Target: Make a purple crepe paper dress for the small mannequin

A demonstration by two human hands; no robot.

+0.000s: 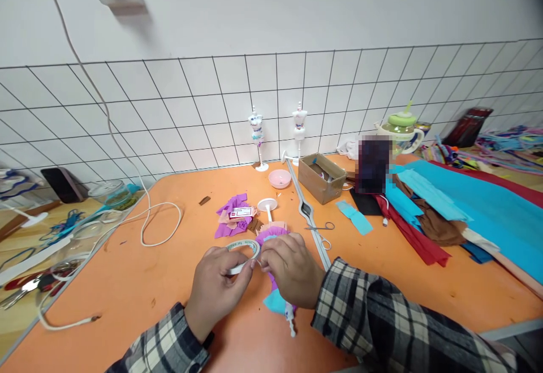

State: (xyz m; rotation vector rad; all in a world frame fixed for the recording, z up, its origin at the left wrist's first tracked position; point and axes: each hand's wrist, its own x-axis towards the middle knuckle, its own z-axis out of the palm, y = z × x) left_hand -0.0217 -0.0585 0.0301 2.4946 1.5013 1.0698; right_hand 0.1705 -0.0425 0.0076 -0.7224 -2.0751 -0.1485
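Observation:
My left hand (220, 288) is closed around a roll of white double-sided tape (244, 244), thumb against its near edge. Close beside the roll, my right hand (294, 265) has its fingers pinched together; what lies between the fingertips is hidden, perhaps the tape's end. Beneath the right hand a small white dress-form mannequin (290, 319) lies on its side, its round base (267, 205) pointing away from me. Purple, peach and light-blue crepe paper (275, 302) wraps it, partly covered by the hand. Small scissors (324, 227) rest just right of the hand.
A long grey strip (299, 189) crosses the orange table (190, 305). Behind are purple paper scraps (224, 230), a pink bowl (280, 179), a cardboard box (333, 189) and two standing mannequins (299, 121). Coloured paper sheets (441, 214) spread right; a white cable (161, 244) loops left.

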